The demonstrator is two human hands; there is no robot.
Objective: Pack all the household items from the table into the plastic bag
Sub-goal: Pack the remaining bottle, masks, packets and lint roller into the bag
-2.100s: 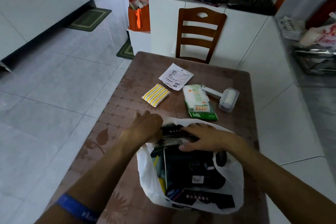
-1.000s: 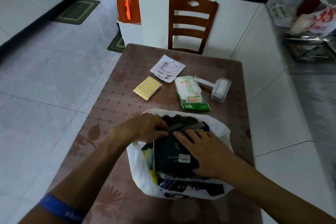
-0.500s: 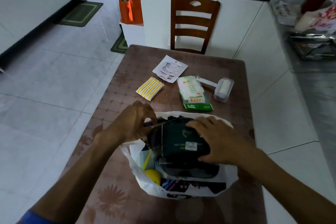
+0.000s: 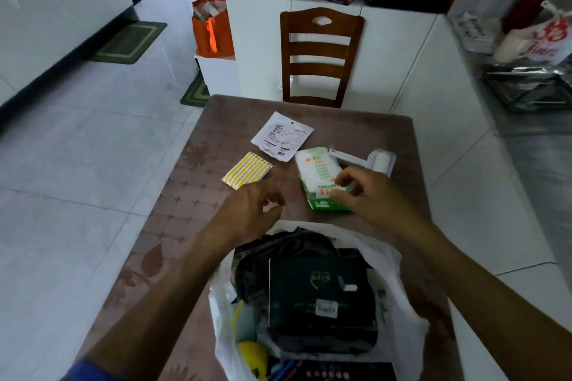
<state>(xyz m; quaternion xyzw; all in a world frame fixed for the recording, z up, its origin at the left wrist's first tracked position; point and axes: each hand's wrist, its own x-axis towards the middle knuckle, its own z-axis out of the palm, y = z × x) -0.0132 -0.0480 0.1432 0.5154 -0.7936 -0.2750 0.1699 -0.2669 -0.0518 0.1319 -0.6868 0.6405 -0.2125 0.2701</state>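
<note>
A white plastic bag point(image 4: 399, 272) stands open at the table's near edge, with a dark green package point(image 4: 318, 297) on top of other items and a yellow object point(image 4: 252, 353) low on its left side. Beyond it on the table lie a yellow striped packet point(image 4: 247, 173), a white printed pouch point(image 4: 281, 139), a green-and-white pack point(image 4: 315, 167) and a white lint roller point(image 4: 377, 161). My left hand point(image 4: 253, 210) hovers just past the bag's rim, fingers loosely curled, empty. My right hand point(image 4: 362, 192) is over the pack's near end, bent fingers touching it; the pack lies flat.
The brown patterned table point(image 4: 198, 226) has a wooden chair point(image 4: 320, 56) at its far end. An orange bag point(image 4: 212, 31) sits on a low white stand at the far left. A white wall and a cluttered counter run along the right side.
Both hands have left the dark green package, which now lies in the bag. My right hand moved forward onto the green-and-white pack; my left hand moved forward past the bag's rim.
</note>
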